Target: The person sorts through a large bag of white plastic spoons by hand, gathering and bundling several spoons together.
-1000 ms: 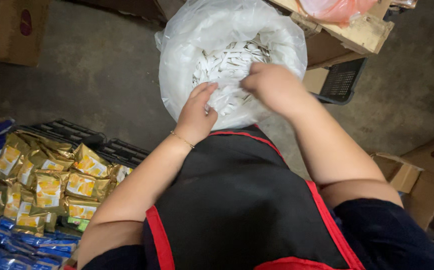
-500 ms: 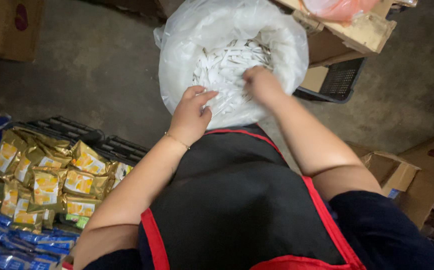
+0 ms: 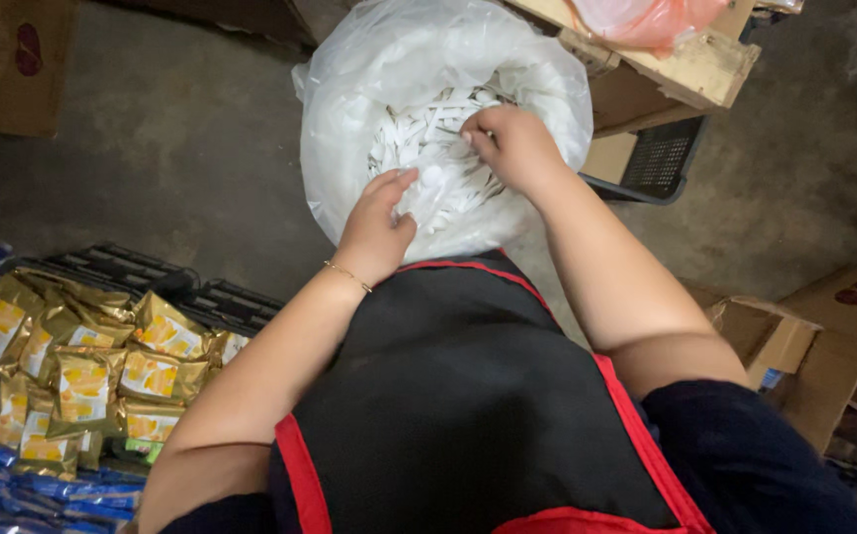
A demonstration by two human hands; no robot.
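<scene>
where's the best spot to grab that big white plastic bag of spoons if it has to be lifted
Probably by the rolled-open rim of the white plastic bag, gathered from above with a hand on each side. The mouth gapes upward and the white plastic spoons lie loose inside, so gripping lower down the soft wall would likely tip them out.

A person seen from above, looking down their own front. They wear a black apron (image 3: 458,396) with a narrow red trim (image 3: 295,475) running along its side edges and across its top edge near the chest. Under the apron is a dark navy short-sleeved top; its sleeve (image 3: 745,455) covers the right upper arm. Both forearms are bare. A thin gold chain bracelet (image 3: 347,275) circles the wrist of the left hand (image 3: 379,232). The right hand (image 3: 513,148) wears no jewellery.
</scene>
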